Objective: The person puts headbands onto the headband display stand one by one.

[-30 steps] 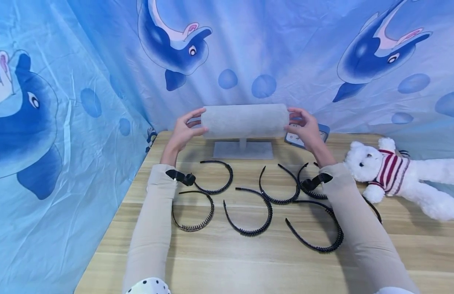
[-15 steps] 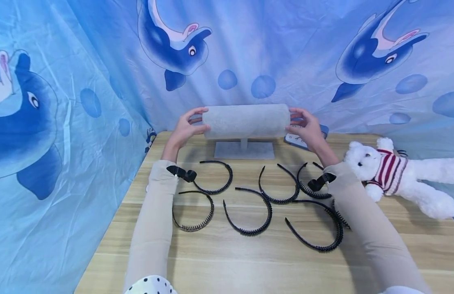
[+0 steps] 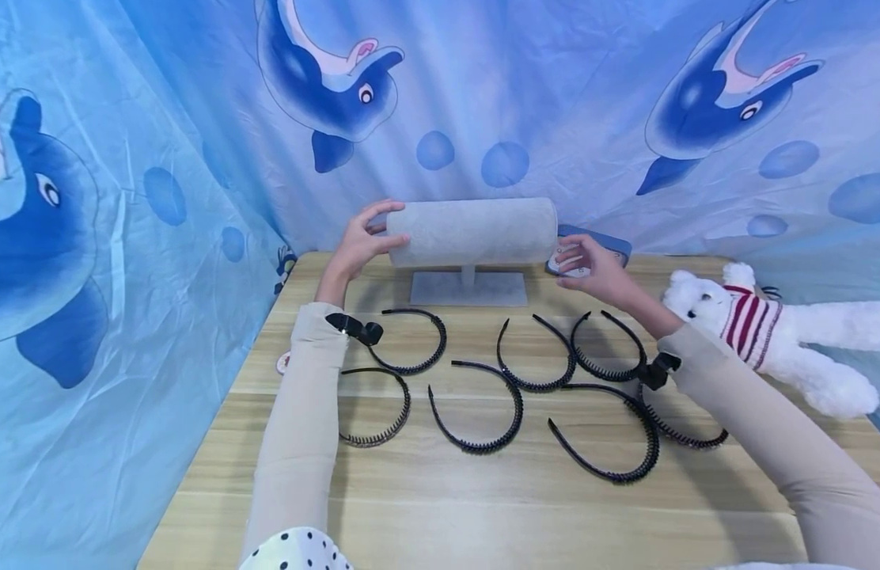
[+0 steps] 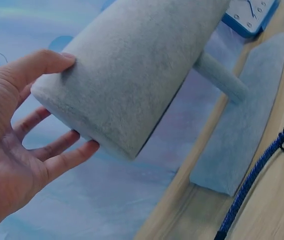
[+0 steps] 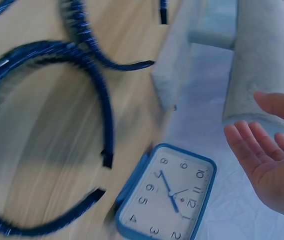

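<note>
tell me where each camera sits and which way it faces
Head: worn on the head, facing forward and down at the stand, headbands and table; left hand, right hand and sleeves show.
Left wrist: worn there, facing the stand's left end; left hand shows.
Right wrist: worn there, facing the clock and stand's right end; right hand shows.
Both wrist views share stand and clock.

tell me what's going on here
A person's left hand grips the left end of a grey, soft-looking cylinder on a flat-based stand. The right hand is near its other end; contact is unclear. Black, curved, toothed headbands lie on the light wooden table in front, none on the cylinder. A white plush bear in a striped sweater lies at right.
</note>
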Demonstrator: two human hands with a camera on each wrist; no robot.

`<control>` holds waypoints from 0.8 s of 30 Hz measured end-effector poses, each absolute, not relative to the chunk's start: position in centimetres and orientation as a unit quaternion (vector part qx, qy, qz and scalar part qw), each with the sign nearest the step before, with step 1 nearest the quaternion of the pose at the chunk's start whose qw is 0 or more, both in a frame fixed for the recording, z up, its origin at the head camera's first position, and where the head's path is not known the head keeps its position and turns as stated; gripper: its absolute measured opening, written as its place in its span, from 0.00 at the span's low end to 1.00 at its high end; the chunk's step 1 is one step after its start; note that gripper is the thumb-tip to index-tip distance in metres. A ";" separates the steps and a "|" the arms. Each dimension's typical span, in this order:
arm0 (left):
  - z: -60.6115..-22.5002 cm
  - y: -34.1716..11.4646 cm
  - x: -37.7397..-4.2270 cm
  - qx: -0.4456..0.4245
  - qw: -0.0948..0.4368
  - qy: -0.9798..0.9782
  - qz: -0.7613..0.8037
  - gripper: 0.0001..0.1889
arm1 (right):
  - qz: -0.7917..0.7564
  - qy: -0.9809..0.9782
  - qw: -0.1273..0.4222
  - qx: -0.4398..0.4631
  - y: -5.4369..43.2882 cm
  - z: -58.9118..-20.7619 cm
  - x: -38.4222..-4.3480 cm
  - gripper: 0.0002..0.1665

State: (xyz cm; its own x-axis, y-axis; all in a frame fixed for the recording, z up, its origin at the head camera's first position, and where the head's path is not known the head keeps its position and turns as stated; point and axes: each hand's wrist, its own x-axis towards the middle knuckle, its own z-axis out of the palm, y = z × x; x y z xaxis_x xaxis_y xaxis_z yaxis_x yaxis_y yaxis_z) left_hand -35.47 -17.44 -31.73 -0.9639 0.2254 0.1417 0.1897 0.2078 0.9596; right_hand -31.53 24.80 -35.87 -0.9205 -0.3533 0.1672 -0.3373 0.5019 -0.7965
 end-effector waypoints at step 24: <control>-32.6 -18.5 -35.3 0.146 -0.016 0.775 0.615 0.32 | -0.252 0.894 0.163 -0.334 30.7 -39.7 -26.3 0.23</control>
